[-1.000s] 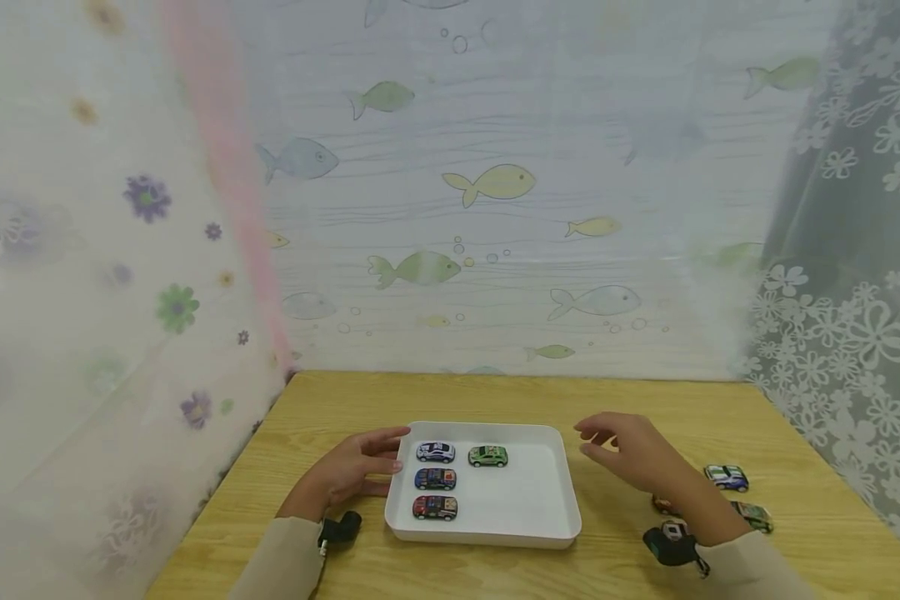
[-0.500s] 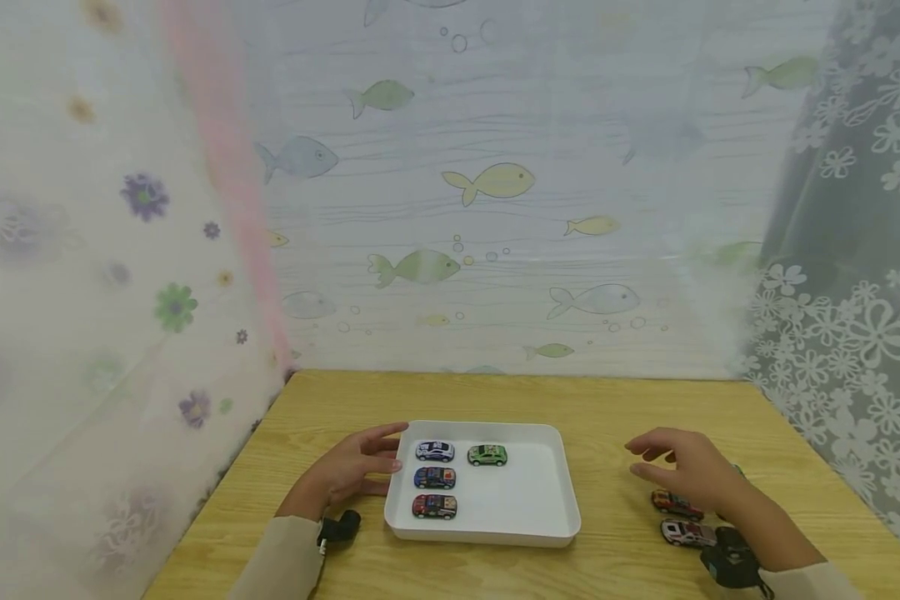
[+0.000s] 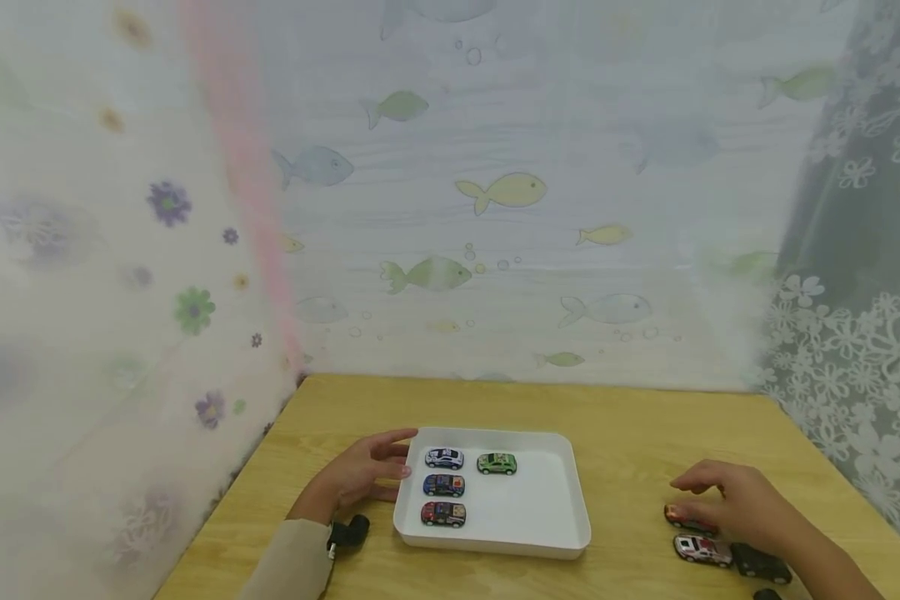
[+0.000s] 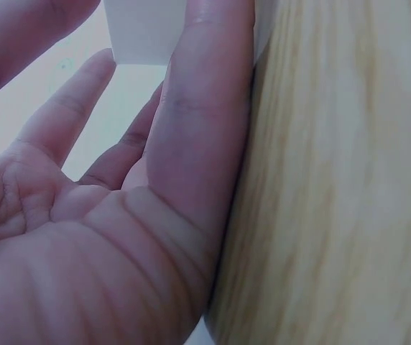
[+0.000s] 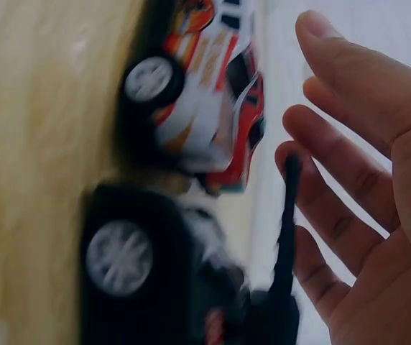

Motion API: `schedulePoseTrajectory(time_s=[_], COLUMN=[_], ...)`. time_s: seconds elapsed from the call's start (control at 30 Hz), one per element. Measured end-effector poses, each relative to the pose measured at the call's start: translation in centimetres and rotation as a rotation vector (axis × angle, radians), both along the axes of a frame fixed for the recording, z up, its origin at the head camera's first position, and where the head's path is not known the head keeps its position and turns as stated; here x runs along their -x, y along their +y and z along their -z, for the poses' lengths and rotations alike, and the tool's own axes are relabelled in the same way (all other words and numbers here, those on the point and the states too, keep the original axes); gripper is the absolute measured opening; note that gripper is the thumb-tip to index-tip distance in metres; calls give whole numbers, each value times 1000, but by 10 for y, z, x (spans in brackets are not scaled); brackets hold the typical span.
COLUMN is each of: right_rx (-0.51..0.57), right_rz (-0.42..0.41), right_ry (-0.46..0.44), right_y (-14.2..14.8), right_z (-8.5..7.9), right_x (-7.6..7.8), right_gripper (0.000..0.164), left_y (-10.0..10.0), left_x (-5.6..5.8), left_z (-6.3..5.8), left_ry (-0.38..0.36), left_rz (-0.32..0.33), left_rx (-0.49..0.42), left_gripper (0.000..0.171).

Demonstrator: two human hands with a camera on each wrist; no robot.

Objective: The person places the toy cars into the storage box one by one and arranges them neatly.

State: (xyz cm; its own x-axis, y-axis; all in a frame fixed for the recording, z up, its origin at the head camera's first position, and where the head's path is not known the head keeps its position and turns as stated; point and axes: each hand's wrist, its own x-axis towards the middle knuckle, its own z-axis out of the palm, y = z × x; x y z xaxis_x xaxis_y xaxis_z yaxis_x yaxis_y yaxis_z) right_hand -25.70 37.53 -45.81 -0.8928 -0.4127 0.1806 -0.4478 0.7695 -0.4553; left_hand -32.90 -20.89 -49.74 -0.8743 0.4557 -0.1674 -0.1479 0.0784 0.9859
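Note:
My left hand (image 3: 360, 475) rests at the left wall of a white tray (image 3: 528, 508), fingers relaxed and fingertips on its rim. Inside the tray, a white toy car (image 3: 444, 458), a blue one (image 3: 444, 485) and a red-and-black one (image 3: 443, 514) form a column on the left. A green toy car (image 3: 497, 463) sits beside the top one. Over the loose cars at the right hovers my right hand (image 3: 742, 504), holding nothing, its fingers loosely bent. Its thumb and fingers partly cover a red-orange toy car (image 3: 678, 518) in the head view.
A white-and-red toy car (image 3: 701, 550) and a dark toy car (image 3: 761, 565) lie near the right hand on the wooden table (image 3: 622, 450). The right wrist view shows a dark car (image 5: 141, 266) close up. A patterned curtain (image 3: 420, 217) hangs behind the table.
My right hand has moved from the tray's right side rightward and down to the loose cars. The left hand has stayed at the tray. The head view has shifted slightly.

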Motion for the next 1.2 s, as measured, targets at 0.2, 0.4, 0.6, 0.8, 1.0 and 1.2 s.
schedulePoseTrajectory(time_s=[0.2,0.4,0.6,0.8,1.0,1.2], right_rx=[-24,-19,-24,-16,-6,-16], right_rz=[16,-40,-76,-73,-74,-85], right_ry=[-89,-149,-136,-140,-140,-127], right_y=[10,17,18,18,17,15], right_z=[1,3,8,10,11,9], right_x=[-4,-4,-2,-2,-2,0], right_gripper=[39,38,34,33,31,30], left_y=[0,-1,-1,1,1,0], left_x=[-3,-4,-3,-4,-3,-4], left_z=[0,2,2,-2,-1,0], left_ry=[-13,-5,-6,-2,-8,-2], left_rz=[-10,-15,-27,-23,-25,-20], left_rx=[-2,0,4,0,4,3], left_gripper=[74,75,75,75,74,73])
